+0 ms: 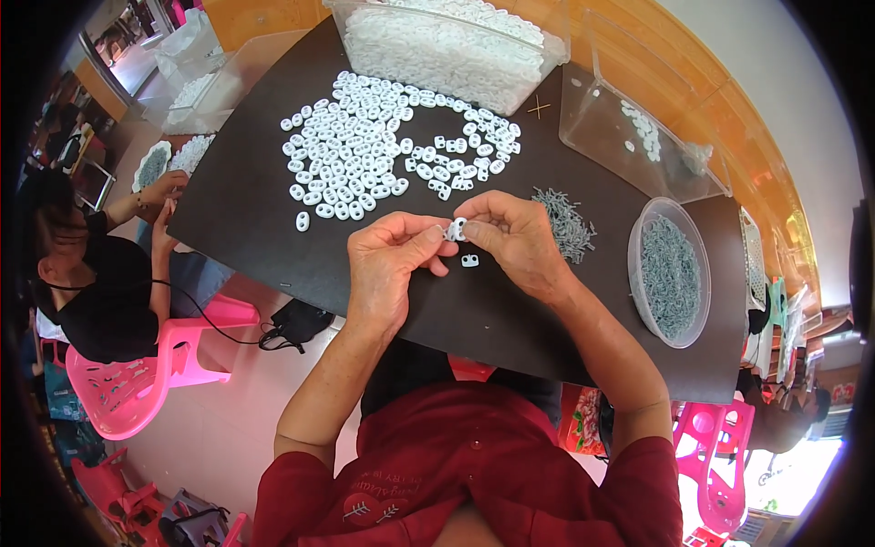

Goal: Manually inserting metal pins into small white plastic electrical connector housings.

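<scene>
My left hand [387,263] and my right hand [517,239] meet over the dark table, fingertips pinched together. Between them is a small white two-holed plastic piece [458,230], gripped from both sides; fingers cover part of it. Another white piece [469,261] lies on the table just below the fingertips. To the right of my right hand is a loose heap of thin grey plugs [567,224]. Beyond my hands spreads a large group of white oval two-holed pieces [342,150], with a looser cluster [447,169] to its right.
A clear bin [547,68] full of white pieces stands at the far edge. Right of it is a clear tray [592,150] holding a few. A round tub [635,284] of grey plugs sits at right. At left, another person works beside a pink chair [164,365].
</scene>
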Demonstrator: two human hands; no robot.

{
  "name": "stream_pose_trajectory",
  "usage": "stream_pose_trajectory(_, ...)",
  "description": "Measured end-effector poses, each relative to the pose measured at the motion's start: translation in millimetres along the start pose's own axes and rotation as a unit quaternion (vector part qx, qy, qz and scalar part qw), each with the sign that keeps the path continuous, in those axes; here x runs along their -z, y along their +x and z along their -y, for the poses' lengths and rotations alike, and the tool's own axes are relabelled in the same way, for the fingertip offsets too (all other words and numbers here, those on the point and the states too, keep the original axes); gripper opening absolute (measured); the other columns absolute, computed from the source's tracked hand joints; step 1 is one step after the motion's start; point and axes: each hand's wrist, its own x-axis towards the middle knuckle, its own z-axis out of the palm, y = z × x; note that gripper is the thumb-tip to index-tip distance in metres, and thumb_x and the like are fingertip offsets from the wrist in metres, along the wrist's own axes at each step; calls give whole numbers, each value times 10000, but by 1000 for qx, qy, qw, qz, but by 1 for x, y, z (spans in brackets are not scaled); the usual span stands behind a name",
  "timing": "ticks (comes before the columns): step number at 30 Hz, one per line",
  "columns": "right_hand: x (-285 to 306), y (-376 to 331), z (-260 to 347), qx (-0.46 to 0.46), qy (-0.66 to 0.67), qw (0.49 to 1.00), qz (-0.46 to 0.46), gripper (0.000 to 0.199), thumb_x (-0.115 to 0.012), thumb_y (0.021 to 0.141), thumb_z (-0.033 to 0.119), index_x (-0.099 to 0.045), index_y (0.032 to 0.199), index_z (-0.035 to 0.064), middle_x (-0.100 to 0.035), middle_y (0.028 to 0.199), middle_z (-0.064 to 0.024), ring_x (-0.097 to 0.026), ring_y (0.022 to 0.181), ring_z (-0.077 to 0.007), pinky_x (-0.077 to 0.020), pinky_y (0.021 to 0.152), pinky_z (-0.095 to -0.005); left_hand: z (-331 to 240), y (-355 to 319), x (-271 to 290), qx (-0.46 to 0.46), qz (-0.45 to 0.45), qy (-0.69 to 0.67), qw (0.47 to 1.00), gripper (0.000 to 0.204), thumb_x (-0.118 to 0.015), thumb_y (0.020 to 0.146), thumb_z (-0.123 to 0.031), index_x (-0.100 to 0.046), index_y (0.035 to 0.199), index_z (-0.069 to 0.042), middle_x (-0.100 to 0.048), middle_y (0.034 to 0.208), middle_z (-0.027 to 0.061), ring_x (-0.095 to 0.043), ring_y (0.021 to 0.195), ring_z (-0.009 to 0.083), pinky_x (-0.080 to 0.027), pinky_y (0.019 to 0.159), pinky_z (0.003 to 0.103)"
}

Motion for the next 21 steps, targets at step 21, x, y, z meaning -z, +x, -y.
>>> stream_pose_trajectory(21, 4, -7, 7, -70, 170, 983, 13, 151, -608, 876, 98, -639, 994, 9, -659, 831, -43, -585, 741, -75, -437, 611, -197, -3, -20, -8, -19, -13, -14, 1000, 164, -634, 865, -51, -641, 980, 66, -643, 803, 107, -596, 613, 132, -448, 504, 226)
